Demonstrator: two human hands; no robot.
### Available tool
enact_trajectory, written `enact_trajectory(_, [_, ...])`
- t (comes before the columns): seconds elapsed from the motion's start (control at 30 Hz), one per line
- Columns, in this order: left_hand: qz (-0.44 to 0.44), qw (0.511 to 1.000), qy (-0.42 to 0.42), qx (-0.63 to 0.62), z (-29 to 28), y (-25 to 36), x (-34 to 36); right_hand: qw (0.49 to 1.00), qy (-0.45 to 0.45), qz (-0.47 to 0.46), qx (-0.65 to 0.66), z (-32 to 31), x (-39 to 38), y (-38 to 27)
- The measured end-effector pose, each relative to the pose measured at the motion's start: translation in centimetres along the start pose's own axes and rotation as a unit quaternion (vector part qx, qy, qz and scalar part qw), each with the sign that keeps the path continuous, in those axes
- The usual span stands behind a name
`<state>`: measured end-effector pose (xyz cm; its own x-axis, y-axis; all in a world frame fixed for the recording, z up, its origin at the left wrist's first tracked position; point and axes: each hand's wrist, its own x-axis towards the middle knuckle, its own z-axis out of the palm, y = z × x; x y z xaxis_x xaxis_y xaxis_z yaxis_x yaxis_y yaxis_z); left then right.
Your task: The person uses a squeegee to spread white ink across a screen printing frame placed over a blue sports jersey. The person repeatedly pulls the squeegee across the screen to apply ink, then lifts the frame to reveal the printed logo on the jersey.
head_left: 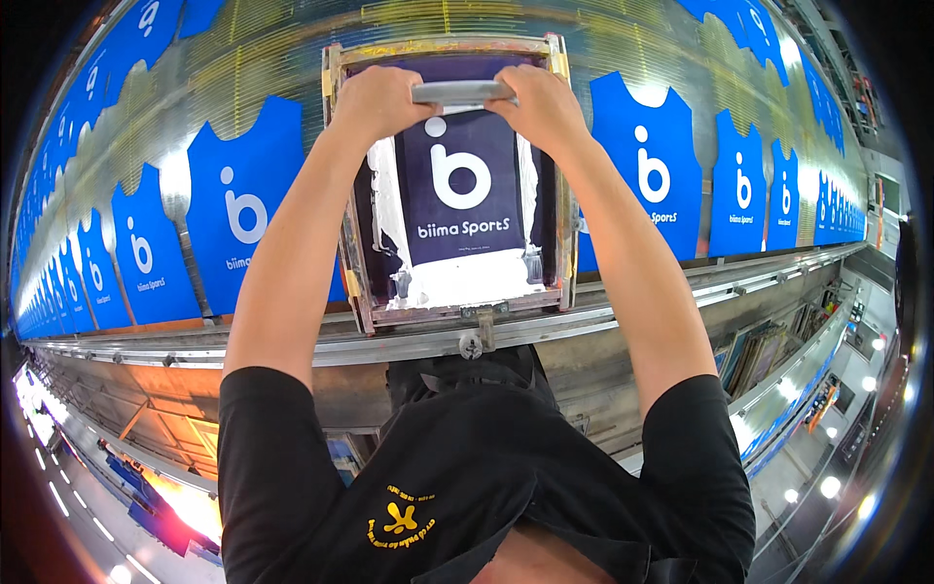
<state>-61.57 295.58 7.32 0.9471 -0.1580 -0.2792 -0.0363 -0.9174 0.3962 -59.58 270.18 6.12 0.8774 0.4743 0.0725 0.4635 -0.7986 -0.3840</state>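
Both my arms reach forward over a screen printing frame that lies on the long table. A grey squeegee spans the far part of its mesh. My left hand is closed round the squeegee's left end, and my right hand grips its right end. On the dark mesh shows a white design of a rounded letter above lettering. White ink lies thick along the near edge of the mesh and in smeared strips down both sides. The blade's lower edge is mostly hidden from me.
Blue sleeveless shirts with white prints lie in a row to the left, and more blue shirts lie to the right. A metal rail with a clamp knob runs along the table's near edge. Flat frames are stacked below right.
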Motion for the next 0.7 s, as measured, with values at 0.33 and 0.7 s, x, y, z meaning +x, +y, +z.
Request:
enact_trajectory(0.33, [0.062, 0.993, 0.094, -0.024, 11.1, 1.6, -16.7, 0.998, 0.031, -0.050, 0.020, 3.6, -17.1, -4.4])
enact_trajectory(0.7, [0.117, 0.988, 0.099, 0.015, 4.9, 1.9, -11.1, 0.994, 0.054, -0.091, 0.030, 0.1, -10.9, -2.5])
